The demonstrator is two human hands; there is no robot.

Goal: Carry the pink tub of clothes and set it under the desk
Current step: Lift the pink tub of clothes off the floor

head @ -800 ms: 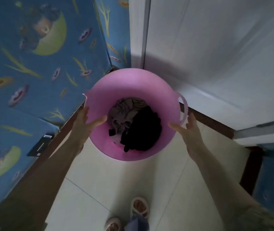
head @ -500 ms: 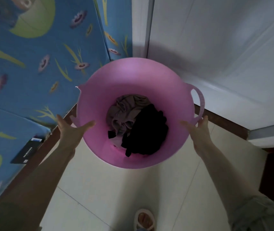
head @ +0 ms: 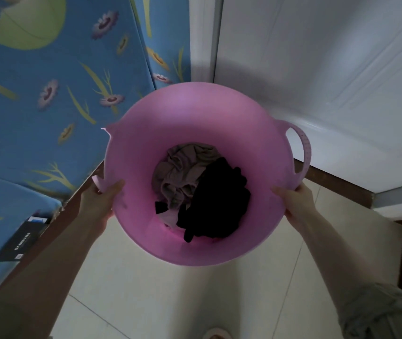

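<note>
The round pink tub (head: 190, 118) fills the middle of the head view, held off the tiled floor. Inside lie a grey-brown garment (head: 180, 167) and a black garment (head: 219, 201). My left hand (head: 101, 199) grips the tub's left rim just below the left handle, thumb over the edge. My right hand (head: 295, 201) grips the right rim below the loop handle (head: 302, 148), thumb inside the rim. No desk is visible.
A blue flowered mattress (head: 48, 94) lies to the left with a black box (head: 21, 238) on its edge. A white door or cabinet front (head: 317, 69) rises on the right above a dark wood skirting (head: 337, 182). Pale floor tiles (head: 170, 294) are below.
Both hands went from reaching with spread fingers to closing on the tub's rim. The tub now looks larger and nearer, risen toward the camera.
</note>
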